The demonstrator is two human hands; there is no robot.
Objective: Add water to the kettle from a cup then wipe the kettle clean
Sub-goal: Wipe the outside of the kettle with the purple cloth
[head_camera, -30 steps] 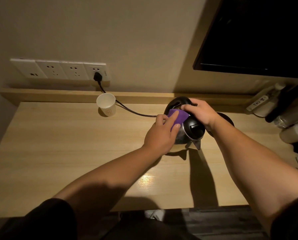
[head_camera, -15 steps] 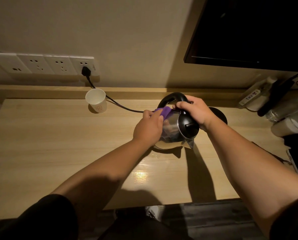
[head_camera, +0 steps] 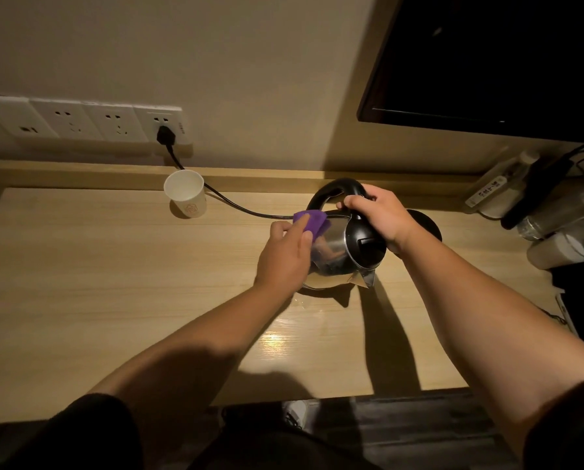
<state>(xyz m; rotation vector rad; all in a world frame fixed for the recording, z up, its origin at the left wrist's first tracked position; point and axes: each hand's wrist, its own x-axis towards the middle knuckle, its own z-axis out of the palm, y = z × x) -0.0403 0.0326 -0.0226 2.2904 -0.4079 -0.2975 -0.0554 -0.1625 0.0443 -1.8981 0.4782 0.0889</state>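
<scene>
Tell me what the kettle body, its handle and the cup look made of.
Kettle body: likely polished steel, mirror reflections. Handle: looks like glossy black plastic, gripped by the right hand. Cup: probably matte white paper with a faint logo.

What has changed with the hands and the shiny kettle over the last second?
The left hand has slid the purple cloth from near the black lid leftwards, towards the handle side of the steel kettle. The right hand still grips the black handle. The white paper cup stayed put.
</scene>
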